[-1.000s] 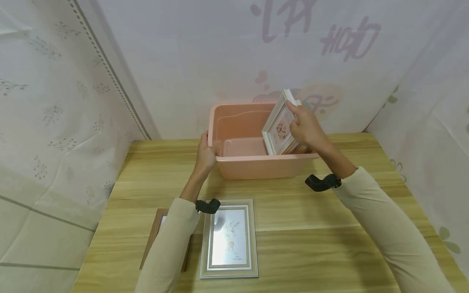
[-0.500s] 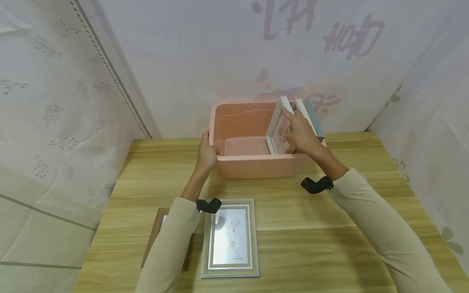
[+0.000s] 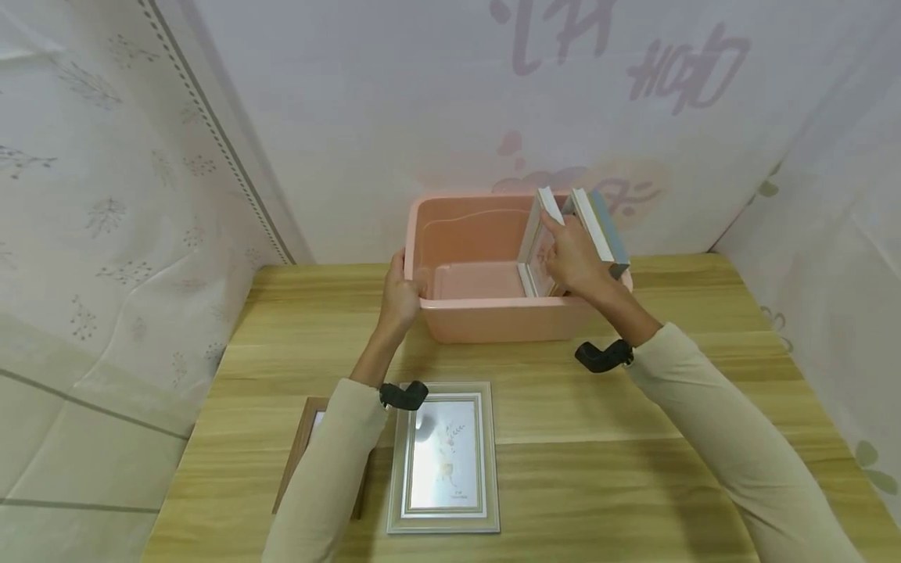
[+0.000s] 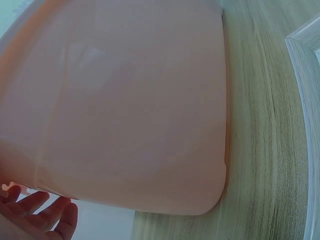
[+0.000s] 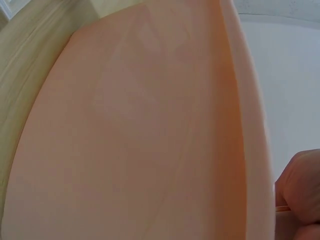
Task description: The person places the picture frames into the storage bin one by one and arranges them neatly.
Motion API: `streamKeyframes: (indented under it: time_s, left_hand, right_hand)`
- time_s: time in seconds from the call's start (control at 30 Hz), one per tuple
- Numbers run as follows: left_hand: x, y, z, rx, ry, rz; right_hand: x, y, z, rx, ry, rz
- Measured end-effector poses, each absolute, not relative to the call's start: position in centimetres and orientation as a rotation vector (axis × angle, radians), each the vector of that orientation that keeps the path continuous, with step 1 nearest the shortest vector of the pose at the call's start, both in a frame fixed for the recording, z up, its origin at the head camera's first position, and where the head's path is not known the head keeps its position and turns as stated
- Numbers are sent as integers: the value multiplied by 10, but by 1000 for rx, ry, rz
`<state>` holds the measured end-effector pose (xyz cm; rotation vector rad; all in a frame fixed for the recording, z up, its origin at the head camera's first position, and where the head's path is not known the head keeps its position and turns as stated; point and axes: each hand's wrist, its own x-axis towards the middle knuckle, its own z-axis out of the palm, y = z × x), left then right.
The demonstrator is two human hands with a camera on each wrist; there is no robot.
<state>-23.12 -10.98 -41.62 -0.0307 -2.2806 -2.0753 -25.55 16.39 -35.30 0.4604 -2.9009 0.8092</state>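
A pink plastic basin (image 3: 493, 319) stands at the back of the table. My left hand (image 3: 400, 293) grips its left rim, thumb inside and fingers outside; the left wrist view shows those fingers (image 4: 55, 215) at the basin's underside. In the basin's right part, my right hand (image 3: 573, 258) holds a white picture frame (image 3: 533, 242) by its edge, the frame standing on its side and leaning slightly. Right of it stand another white frame (image 3: 593, 223) and a blue-grey one (image 3: 611, 231). The basin wall hides most of my right hand in the right wrist view.
A cream-and-gold picture frame (image 3: 445, 522) lies face up at the table's front. Beside it a brown frame (image 3: 299, 450) lies partly under my left forearm. A patterned cloth wall (image 3: 352, 117) rises right behind the basin.
My right hand has lowered the white picture frame deeper into the basin and brought it more upright beside the other frames. My left hand keeps its grip on the rim.
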Motion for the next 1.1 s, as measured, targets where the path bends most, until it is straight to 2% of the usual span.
streamKeyframes:
  time_s: [0.3, 0.53, 0.7, 1.1]
  left_hand:
    - [-231, -109, -415, -17, -2277, -2071]
    - [-232, -108, -414, 2, -2258, -2082]
    - [-235, -104, -416, 5, -2268, -2105]
    - [-231, -109, -414, 14, -2303, -2058]
  right_hand:
    - [-254, 162, -352, 434, -2949, 675]
    - [-252, 154, -354, 519, -3032, 46]
    - [-250, 157, -350, 506, -3060, -209]
    - [-251, 159, -347, 405, -3070, -154]
